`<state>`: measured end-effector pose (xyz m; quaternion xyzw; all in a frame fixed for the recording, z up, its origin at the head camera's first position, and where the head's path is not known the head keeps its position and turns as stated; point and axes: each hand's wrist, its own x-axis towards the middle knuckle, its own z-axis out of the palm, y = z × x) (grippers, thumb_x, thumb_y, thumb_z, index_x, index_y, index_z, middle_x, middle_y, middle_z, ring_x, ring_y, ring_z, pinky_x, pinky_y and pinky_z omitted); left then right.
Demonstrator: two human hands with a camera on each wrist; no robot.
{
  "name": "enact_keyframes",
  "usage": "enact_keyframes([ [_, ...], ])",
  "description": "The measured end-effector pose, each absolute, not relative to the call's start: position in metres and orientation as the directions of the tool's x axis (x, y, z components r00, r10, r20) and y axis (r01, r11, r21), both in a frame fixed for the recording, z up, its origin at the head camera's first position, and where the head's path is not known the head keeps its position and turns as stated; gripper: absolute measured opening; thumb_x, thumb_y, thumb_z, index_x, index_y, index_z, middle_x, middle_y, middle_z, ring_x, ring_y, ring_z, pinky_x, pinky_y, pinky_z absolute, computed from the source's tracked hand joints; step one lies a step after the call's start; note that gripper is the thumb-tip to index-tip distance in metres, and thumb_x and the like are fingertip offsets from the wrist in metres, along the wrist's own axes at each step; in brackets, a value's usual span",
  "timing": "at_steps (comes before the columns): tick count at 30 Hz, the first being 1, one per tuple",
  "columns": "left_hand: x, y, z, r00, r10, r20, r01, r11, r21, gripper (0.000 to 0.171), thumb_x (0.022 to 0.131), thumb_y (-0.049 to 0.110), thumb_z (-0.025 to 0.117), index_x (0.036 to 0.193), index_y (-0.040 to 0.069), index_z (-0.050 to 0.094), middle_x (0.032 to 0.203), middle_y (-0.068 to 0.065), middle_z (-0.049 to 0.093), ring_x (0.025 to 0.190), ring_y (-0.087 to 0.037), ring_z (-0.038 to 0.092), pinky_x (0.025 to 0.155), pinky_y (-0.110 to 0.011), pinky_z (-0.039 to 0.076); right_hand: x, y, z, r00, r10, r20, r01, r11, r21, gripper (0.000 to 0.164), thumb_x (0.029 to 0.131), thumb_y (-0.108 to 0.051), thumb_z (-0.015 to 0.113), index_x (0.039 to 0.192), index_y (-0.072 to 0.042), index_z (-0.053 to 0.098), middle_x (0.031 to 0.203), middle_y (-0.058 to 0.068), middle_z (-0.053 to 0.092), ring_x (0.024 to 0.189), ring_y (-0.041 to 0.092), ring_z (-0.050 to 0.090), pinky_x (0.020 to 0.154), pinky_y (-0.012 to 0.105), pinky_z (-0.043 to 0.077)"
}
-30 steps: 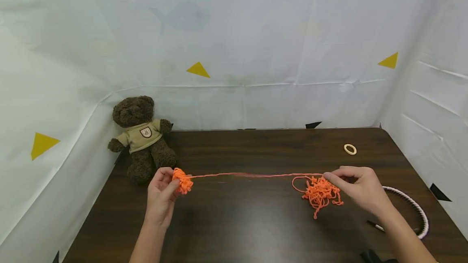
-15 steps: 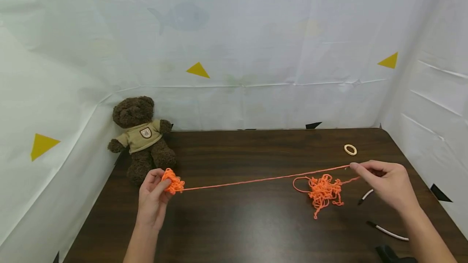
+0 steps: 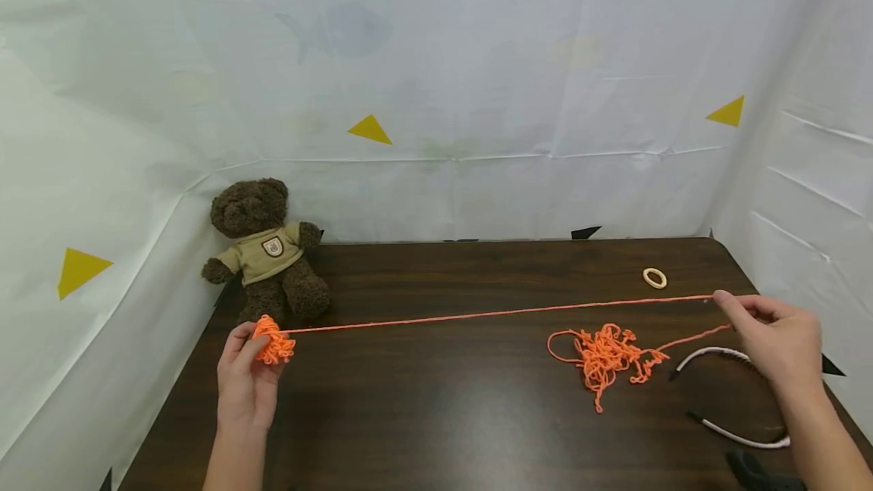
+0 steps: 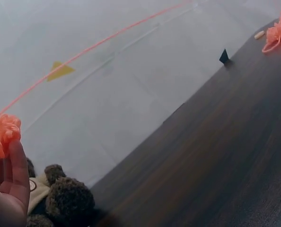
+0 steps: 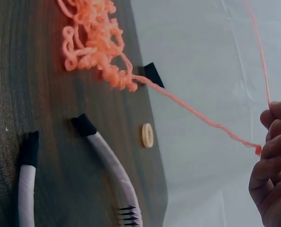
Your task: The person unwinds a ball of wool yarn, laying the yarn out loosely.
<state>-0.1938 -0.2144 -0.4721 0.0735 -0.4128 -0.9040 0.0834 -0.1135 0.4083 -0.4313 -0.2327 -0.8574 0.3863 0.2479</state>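
Observation:
A small wound bundle of orange yarn [image 3: 274, 341] is pinched between the thumb and fingers of my left hand [image 3: 247, 381], in front of the teddy bear. From it a taut strand [image 3: 501, 313] crosses above the table to my right hand [image 3: 780, 336], which pinches it between thumb and fingertips. Below the right hand a second length [image 5: 192, 111] runs to a loose, tangled heap of orange yarn [image 3: 603, 358] on the table. In the left wrist view the bundle [image 4: 4, 135] sits at the fingertips.
A brown teddy bear [image 3: 262, 248] in a tan shirt sits at the back left. A pale ring [image 3: 655, 278] lies at the back right. A white headband with dark tips [image 3: 740, 438] lies partly behind the right arm, near a black object [image 3: 757, 472]. White sheeting [image 3: 477, 203] encloses the dark table.
The hands have drawn apart, left hand to the left and right hand to the right, and the strand between them has lengthened. A length now trails from the heap to the right hand.

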Motion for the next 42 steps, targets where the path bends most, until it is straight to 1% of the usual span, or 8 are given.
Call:
enact_keyframes([
  [5,-0.191,-0.213,-0.472,-0.984,-0.170,-0.058,0.060,-0.617,0.784,0.012,0.100,-0.001,0.052,0.104,0.010,0.054,0.104,-0.006,0.055,0.076,-0.016,0.063,0.058,-0.026,0.053,-0.117,0.409,-0.439,-0.741,0.618,0.262,0.199,0.575,-0.794,0.026,0.088,-0.033,0.074,0.062,-0.035,0.068,0.051,-0.022,0.055,0.052,0.001,0.045,0.047,0.020,0.034],
  [10,-0.189,-0.201,-0.473,-0.998,-0.054,-0.032,0.000,-0.512,0.859,0.014,0.099,0.001,0.055,0.108,0.012,0.056,0.105,-0.004,0.060,0.083,-0.014,0.066,0.064,-0.026,0.055,-0.123,0.397,-0.448,-0.861,0.442,0.252,0.124,0.663,-0.739,0.029,0.091,-0.034,0.070,0.086,-0.005,0.076,0.062,-0.020,0.061,0.056,0.001,0.049,0.047,0.023,0.038],
  [13,-0.187,-0.189,-0.473,-1.000,0.013,-0.008,-0.013,-0.414,0.910,0.015,0.098,0.001,0.058,0.111,0.008,0.054,0.103,-0.003,0.062,0.082,-0.014,0.066,0.063,-0.025,0.055,-0.128,0.386,-0.455,-0.918,0.333,0.214,0.091,0.704,-0.705,0.039,0.094,-0.034,0.068,0.101,0.003,0.073,0.070,-0.009,0.068,0.060,0.002,0.056,0.049,0.023,0.043],
  [18,-0.185,-0.167,-0.466,-0.995,0.103,-0.019,-0.044,-0.244,0.969,0.019,0.094,0.005,0.064,0.112,0.007,0.056,0.095,-0.001,0.063,0.075,-0.012,0.064,0.062,-0.026,0.054,-0.134,0.367,-0.466,-0.960,0.251,0.127,0.106,0.742,-0.662,0.043,0.095,-0.042,0.064,0.107,-0.001,0.073,0.080,0.009,0.071,0.062,0.012,0.058,0.050,0.029,0.043],
  [23,-0.183,-0.145,-0.463,-0.976,0.218,-0.009,-0.042,-0.148,0.988,0.019,0.093,0.007,0.067,0.110,0.008,0.058,0.094,-0.003,0.063,0.072,-0.012,0.061,0.059,-0.026,0.051,-0.139,0.353,-0.473,-0.981,0.181,0.064,0.103,0.777,-0.621,0.043,0.096,-0.042,0.063,0.112,-0.003,0.072,0.088,0.009,0.072,0.069,0.017,0.060,0.053,0.032,0.044],
  [30,-0.182,-0.123,-0.464,-0.941,0.337,0.031,-0.018,-0.140,0.990,0.022,0.092,0.005,0.068,0.111,0.003,0.057,0.096,-0.008,0.061,0.069,-0.014,0.062,0.058,-0.027,0.053,-0.142,0.339,-0.475,-0.985,0.153,0.083,0.069,0.782,-0.620,0.039,0.096,-0.038,0.064,0.114,-0.005,0.071,0.078,0.006,0.068,0.056,0.014,0.050,0.048,0.030,0.038],
  [35,-0.181,-0.114,-0.462,-0.934,0.355,0.043,-0.008,-0.142,0.990,0.022,0.091,0.004,0.069,0.110,0.004,0.058,0.098,-0.010,0.061,0.070,-0.014,0.063,0.059,-0.026,0.053,-0.141,0.306,-0.479,-0.977,0.059,0.206,-0.085,0.778,-0.623,0.022,0.092,-0.029,0.070,0.106,-0.012,0.075,0.071,-0.002,0.060,0.051,0.010,0.046,0.045,0.028,0.037],
  [42,-0.177,-0.104,-0.461,-0.921,0.386,0.043,-0.005,-0.122,0.993,0.023,0.091,0.005,0.070,0.110,0.001,0.058,0.099,-0.012,0.062,0.070,-0.015,0.064,0.060,-0.027,0.054,-0.135,0.236,-0.480,-0.949,-0.153,0.276,-0.307,0.649,-0.696,0.018,0.088,-0.021,0.075,0.106,-0.021,0.074,0.100,-0.012,0.068,0.059,0.002,0.052,0.051,0.024,0.044],
])
